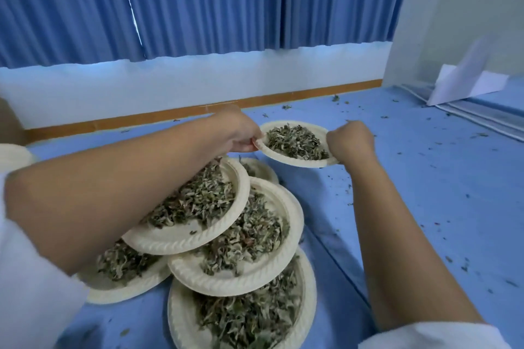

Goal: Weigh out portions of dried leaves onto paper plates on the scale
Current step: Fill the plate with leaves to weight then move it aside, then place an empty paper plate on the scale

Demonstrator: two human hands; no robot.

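The left hand and right hand each pinch an opposite rim of a plate of leaves, just beyond the overlapping filled plates (crumbs dot the blue surface).

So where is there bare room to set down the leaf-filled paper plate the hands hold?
Right of the held cream paper plate and right hand, the blue surface is open up to the folded white paper, bar leaf crumbs. On the left hand's side, overlapping plates of dried leaves crowd it.
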